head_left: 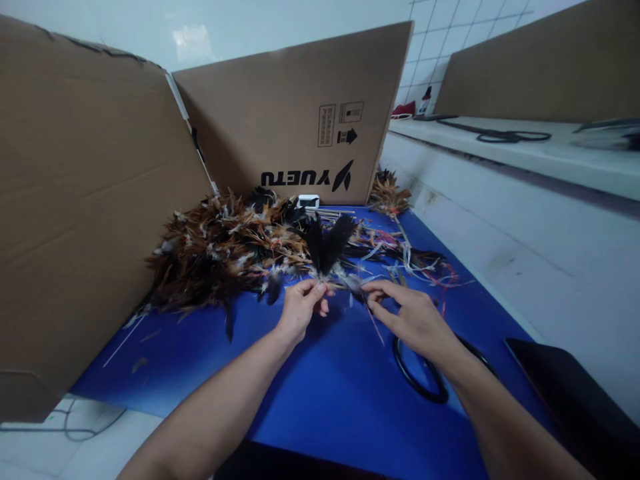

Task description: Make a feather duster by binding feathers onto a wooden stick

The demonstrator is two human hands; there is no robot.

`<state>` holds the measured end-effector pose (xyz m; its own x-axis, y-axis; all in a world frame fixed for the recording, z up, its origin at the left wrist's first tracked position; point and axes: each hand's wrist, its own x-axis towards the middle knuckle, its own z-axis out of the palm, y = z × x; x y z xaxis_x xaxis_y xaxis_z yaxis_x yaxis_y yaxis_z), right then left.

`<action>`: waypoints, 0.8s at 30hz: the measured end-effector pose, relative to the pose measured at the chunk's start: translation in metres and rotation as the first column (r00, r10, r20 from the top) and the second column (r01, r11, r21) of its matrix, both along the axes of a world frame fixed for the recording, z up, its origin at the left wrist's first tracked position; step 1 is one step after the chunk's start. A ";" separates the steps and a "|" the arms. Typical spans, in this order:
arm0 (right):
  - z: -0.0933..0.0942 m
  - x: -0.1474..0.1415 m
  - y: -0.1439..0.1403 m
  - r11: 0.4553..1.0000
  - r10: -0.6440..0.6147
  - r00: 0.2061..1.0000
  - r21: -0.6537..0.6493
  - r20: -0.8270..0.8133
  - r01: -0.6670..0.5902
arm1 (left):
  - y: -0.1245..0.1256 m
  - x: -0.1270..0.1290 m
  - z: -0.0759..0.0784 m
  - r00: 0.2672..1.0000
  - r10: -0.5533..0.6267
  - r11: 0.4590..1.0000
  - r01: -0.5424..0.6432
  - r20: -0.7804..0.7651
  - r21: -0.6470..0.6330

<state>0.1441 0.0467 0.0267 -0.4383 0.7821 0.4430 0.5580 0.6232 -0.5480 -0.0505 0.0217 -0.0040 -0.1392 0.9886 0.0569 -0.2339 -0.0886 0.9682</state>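
Near the middle of the blue table, my left hand pinches the base of a small bunch of black feathers, which fans upward from the fingertips. Just to its right is my right hand, with thumb and forefinger bent close together at a wispy grey feather and a thin pink string. What those fingers grip is too small to make out. Behind both hands spreads a large heap of brown and black feathers. Black looped handles, like those of scissors, lie partly under my right forearm.
Cardboard panels stand along the table's left and back. A small white device rests by the back panel. Pale and red ties lie right of the heap, near a feather bundle. A black flat object is at right.
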 end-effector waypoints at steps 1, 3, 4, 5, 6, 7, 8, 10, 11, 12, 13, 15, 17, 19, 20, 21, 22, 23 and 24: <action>0.001 -0.001 -0.001 0.999 0.025 1.000 -0.033 0.012 -0.024 | 0.000 0.000 0.001 1.000 -0.002 1.000 0.003 -0.024 0.009; 0.003 -0.001 -0.002 0.992 0.078 0.996 -0.100 0.037 -0.074 | -0.001 -0.001 0.003 0.995 0.010 0.999 -0.006 -0.100 0.042; 0.003 -0.002 -0.003 0.987 0.101 0.994 -0.128 0.043 -0.095 | -0.002 -0.002 0.004 0.989 0.021 0.998 -0.012 -0.146 0.063; 0.003 -0.001 -0.003 0.982 0.122 0.992 -0.152 0.042 -0.115 | -0.002 -0.002 0.005 0.980 0.028 0.996 -0.012 -0.197 0.085; 0.002 -0.001 -0.003 0.976 0.141 0.989 -0.170 0.037 -0.133 | -0.002 -0.002 0.005 0.968 0.029 0.995 -0.003 -0.251 0.105; 0.002 -0.001 -0.003 0.971 0.155 0.988 -0.187 0.030 -0.147 | -0.002 -0.003 0.005 0.953 0.028 0.992 0.010 -0.302 0.122; 0.002 -0.001 -0.003 0.968 0.162 0.987 -0.200 0.022 -0.155 | -0.002 -0.003 0.005 0.937 0.025 0.990 0.024 -0.347 0.136; 0.003 -0.001 -0.004 0.964 0.163 0.987 -0.215 0.012 -0.157 | -0.002 -0.003 0.003 0.907 0.005 0.988 0.060 -0.421 0.143; 0.004 -0.001 -0.004 0.963 0.160 0.987 -0.219 0.012 -0.153 | -0.001 -0.003 0.002 0.896 -0.008 0.988 0.074 -0.445 0.132; 0.005 -0.001 -0.005 0.964 0.155 0.988 -0.223 0.014 -0.148 | -0.001 -0.003 0.001 0.887 -0.021 0.990 0.084 -0.461 0.116; 0.006 -0.001 -0.005 0.963 0.152 0.988 -0.225 0.016 -0.145 | -0.001 -0.003 0.001 0.879 -0.032 0.991 0.090 -0.476 0.099; 0.008 -0.001 -0.006 0.962 0.160 0.987 -0.229 0.029 -0.149 | -0.001 -0.003 0.001 0.862 -0.034 0.992 0.089 -0.505 0.085; 0.008 -0.001 -0.006 0.959 0.189 0.980 -0.225 0.056 -0.172 | -0.001 -0.003 0.001 0.852 -0.025 0.994 0.079 -0.523 0.081; 0.006 0.000 -0.006 0.959 0.227 0.968 -0.199 0.109 -0.202 | -0.001 -0.003 0.001 0.855 -0.019 0.994 0.070 -0.518 0.079; 0.005 0.000 -0.005 0.963 0.234 0.961 -0.170 0.144 -0.209 | -0.001 -0.003 0.001 0.863 -0.018 0.995 0.065 -0.505 0.076; 0.003 0.000 -0.004 0.969 0.232 0.955 -0.135 0.187 -0.209 | -0.001 -0.003 0.001 0.872 -0.014 0.995 0.058 -0.490 0.075; 0.001 0.001 -0.003 0.974 0.222 0.946 -0.098 0.236 -0.204 | 0.000 -0.003 0.000 0.883 -0.008 0.996 0.049 -0.469 0.075; -0.001 0.002 -0.001 0.979 0.206 0.936 -0.065 0.284 -0.196 | 0.001 -0.003 0.000 0.899 0.000 0.997 0.035 -0.437 0.071; -0.003 0.003 0.001 0.982 0.187 0.927 -0.039 0.324 -0.184 | 0.002 -0.004 -0.001 0.921 0.011 0.998 0.013 -0.389 0.061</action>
